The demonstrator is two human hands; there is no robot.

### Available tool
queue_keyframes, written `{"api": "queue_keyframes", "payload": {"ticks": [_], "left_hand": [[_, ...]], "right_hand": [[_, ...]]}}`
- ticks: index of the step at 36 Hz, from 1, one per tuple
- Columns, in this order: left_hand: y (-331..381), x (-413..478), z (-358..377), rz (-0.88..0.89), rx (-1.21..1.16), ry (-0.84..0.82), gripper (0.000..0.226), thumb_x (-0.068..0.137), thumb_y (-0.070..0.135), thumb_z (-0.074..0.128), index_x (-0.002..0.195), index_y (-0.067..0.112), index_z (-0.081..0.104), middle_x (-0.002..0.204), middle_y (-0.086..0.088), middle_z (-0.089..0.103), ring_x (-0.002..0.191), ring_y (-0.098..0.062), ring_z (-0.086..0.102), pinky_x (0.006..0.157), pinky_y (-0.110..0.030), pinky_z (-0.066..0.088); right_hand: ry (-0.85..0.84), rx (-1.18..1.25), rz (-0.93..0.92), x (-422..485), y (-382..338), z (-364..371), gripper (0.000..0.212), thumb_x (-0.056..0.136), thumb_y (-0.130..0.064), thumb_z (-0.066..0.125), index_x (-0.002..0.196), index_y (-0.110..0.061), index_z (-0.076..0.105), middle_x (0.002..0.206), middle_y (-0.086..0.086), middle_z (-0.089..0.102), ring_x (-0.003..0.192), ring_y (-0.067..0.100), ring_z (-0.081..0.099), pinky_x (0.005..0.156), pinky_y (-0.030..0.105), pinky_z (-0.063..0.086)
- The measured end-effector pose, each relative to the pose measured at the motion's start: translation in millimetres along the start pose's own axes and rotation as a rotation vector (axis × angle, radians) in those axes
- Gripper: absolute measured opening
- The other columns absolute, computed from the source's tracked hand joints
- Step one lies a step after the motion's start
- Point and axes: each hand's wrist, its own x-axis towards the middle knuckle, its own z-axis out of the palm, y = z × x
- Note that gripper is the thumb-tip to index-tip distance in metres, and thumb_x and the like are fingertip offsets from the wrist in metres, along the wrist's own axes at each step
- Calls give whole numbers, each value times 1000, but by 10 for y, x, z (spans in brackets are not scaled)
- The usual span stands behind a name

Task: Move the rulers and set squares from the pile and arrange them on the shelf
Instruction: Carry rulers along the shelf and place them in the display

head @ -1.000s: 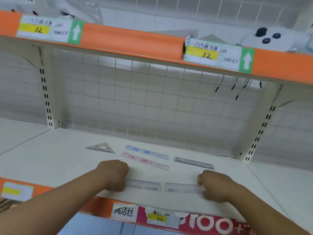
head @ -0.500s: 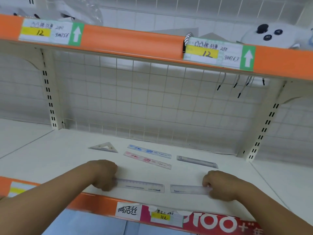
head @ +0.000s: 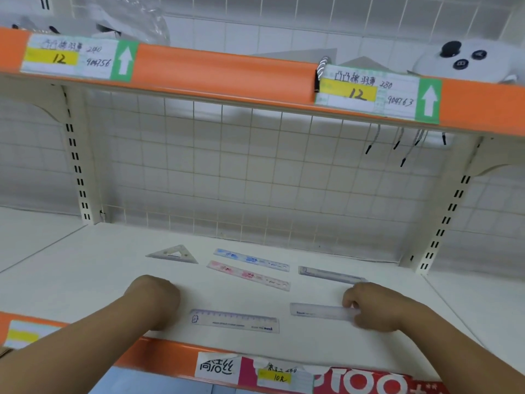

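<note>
White shelf point(head: 71, 274) board fills the lower view, and both arms reach onto it. The right grip point(head: 377, 308) is clamped on the right end of the front right ruler point(head: 318, 311). Its curled fingers cover that end, so how far the ruler runs under the hand is hidden. The left grip point(head: 154, 301) shows only its back, with the fingers tucked under and out of sight. Whether they are closed tight or just loose I cannot tell. It sits just beside the left end of the front left ruler point(head: 234, 321), with a narrow strip of shelf between them.

Both clear rulers lie flat near the orange front lip point(head: 159, 354), end to end with a gap. Behind them lie the pink ruler point(head: 248, 275) and the blue ruler point(head: 251, 259), side by side and slightly slanted. The grey ruler point(head: 331, 275) is to their right and the set square point(head: 173, 254) to their left. The print on all of them is too blurred to read.

A wire grid point(head: 227, 172) backs the bay. The upper shelf point(head: 224, 72) carries handwritten price labels point(head: 366, 92) and a white controller point(head: 466, 62), cut off at the right edge. Black-tipped cords point(head: 403, 155) hang below it.

Half a second ago the left grip touched the front left ruler's end, and now it has come off. The right grip remains on its ruler, and the back row lies as before.
</note>
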Motion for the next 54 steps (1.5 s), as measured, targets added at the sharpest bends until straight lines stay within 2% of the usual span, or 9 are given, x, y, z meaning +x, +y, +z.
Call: {"api": "queue_keyframes", "payload": {"ticks": [6,10,13,17,24,31,35,48,54], "left_hand": [[50,69,-93,-7,-123,41,37,96,25,37,126,16,55,128,-4,56,115,-23,56,90,-35,45],[79,61,-121,-1,-143,24,36,94,24,39,124,15,57,127,-4,57,114,-23,57,92,-35,46],[67,47,-128,-5,-159,17,35,94,25,39,122,15,57,125,-5,58,113,-24,58,89,-33,46],[50,23,-145,-5,-161,4,36,94,26,38,120,14,59,124,-6,60,112,-24,59,86,-32,46],[72,-54,-233,16,-132,-20,33,95,19,39,120,10,58,124,-9,59,112,-26,59,87,-33,47],[102,-69,-271,24,-110,-26,33,94,16,40,120,8,58,125,-10,59,113,-27,58,90,-34,47],[111,-67,-251,26,-107,-19,34,93,16,39,120,9,59,124,-10,59,113,-28,58,91,-35,47],[108,-34,-229,29,-116,2,33,95,21,40,120,10,59,124,-10,59,113,-28,59,89,-34,47],[110,-34,-233,42,-99,-6,33,94,17,40,121,8,58,126,-11,58,114,-29,58,91,-35,47]], "right_hand": [[41,-10,67,175,117,-108,19,87,-18,52,101,-30,52,104,-7,45,94,13,45,79,25,40],[55,-40,98,305,210,-168,17,87,-18,51,101,-28,49,102,-6,42,92,12,42,75,24,37],[67,-22,134,398,273,-203,28,86,-16,51,111,-28,56,110,-5,49,95,13,46,82,26,43],[98,-15,171,526,348,-223,29,86,-15,50,112,-25,59,119,-3,54,108,16,54,87,27,46],[103,-9,190,696,400,-185,27,87,-20,54,112,-25,62,116,-4,57,105,16,57,84,27,47],[82,-12,161,795,410,-141,29,87,-23,56,116,-26,60,116,-4,55,108,16,56,88,27,46],[72,-19,156,817,422,-109,24,86,-23,57,109,-28,61,112,-5,56,107,17,57,90,29,48],[58,-77,171,883,443,-57,28,88,-18,52,113,-21,64,114,0,59,103,19,61,84,29,48],[80,-80,145,892,456,-12,26,93,-20,46,116,-22,58,109,0,50,100,19,56,84,28,45]]}}
